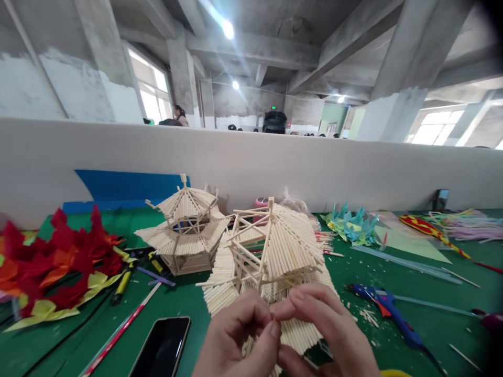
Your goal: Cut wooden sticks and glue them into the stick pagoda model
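Right in front of me stands a pavilion model built of thin wooden sticks [291, 246], its tiered roof partly covered and open on the left side. My left hand [243, 335] is closed in a pinch at its near side, fingers curled. Close against it, my right hand [326, 330] is also closed, its fingertips meeting the left ones. Whatever lies between the fingertips is too small to make out. Both hands hide the lower front of the model. Behind and to the left is a second stick pavilion [186, 230] with a closed upper roof.
A blue hot glue gun [393, 309] lies at right with stick scraps near it. A phone [161, 348], a red-and-white ruler-like strip [128, 324] and red paper flowers [66, 256] are at left. Blue paper flowers [349, 222] sit back right, before a white partition [251, 162].
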Motion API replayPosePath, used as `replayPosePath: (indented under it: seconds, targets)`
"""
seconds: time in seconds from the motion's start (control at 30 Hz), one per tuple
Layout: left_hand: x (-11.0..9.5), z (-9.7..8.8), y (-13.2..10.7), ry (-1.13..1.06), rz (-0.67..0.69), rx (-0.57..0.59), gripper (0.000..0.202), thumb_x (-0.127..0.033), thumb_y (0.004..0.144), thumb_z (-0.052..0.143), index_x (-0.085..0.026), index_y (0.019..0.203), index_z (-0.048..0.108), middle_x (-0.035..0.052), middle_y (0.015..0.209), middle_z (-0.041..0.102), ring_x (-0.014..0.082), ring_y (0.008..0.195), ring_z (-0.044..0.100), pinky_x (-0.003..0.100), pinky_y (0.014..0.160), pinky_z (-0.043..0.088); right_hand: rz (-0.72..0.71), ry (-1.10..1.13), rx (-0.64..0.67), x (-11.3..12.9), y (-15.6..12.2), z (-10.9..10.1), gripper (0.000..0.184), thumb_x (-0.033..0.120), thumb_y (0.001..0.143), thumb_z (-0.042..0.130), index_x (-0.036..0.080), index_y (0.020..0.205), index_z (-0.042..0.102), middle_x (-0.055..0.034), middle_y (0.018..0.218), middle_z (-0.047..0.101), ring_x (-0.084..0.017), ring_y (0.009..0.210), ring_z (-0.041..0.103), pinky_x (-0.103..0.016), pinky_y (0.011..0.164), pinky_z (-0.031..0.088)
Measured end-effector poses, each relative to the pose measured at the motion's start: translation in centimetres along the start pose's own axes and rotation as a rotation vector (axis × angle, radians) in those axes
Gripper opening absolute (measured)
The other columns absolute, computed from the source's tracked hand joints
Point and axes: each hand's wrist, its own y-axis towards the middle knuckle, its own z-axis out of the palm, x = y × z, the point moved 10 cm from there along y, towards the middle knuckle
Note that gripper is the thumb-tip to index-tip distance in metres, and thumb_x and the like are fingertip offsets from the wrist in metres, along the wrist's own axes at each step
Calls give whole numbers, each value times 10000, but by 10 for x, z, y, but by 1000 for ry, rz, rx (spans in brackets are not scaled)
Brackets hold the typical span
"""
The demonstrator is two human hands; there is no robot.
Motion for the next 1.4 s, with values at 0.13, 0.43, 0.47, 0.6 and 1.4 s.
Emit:
replayPosePath:
  seconds: [0.13,0.43,0.47,0.6,1.4]
  targets:
    - [-9,4,3,52,9,-1,196,-310,759,482,-184,610,490,10,652,497,157,639,467,275,614,379,0,17,8,-4,1,-8,568,137,712,590,131,1232,362,-33,890,664,-164,835,565,-302,738,488]
    - [-19,1,8,78,54,-6,194,-283,759,469,-190,590,443,-5,628,462,145,621,439,273,592,357,32,38,-10,-10,4,-8,615,86,682,595,139,1246,357,-18,904,652,-159,867,548,-305,782,459]
    - [-18,0,8,75,57,-7,195,-284,759,471,-190,590,446,-5,628,462,145,621,439,273,592,357,44,47,-20,-12,5,-7,615,77,682,591,141,1247,357,-18,909,649,-158,872,545,-306,784,458]
    - [-12,-7,5,69,39,-15,212,-317,772,482,-181,612,508,7,648,494,154,648,464,277,622,369,62,89,-26,-15,4,0,618,56,669,598,156,1234,370,-17,895,643,-158,848,549,-307,743,475]
    - [34,-23,14,-516,-206,-166,244,-292,678,658,-189,896,623,-15,647,567,88,560,429,204,504,329,129,-197,56,-35,15,11,634,92,693,610,190,1256,335,32,934,666,-193,932,477,-374,825,330]
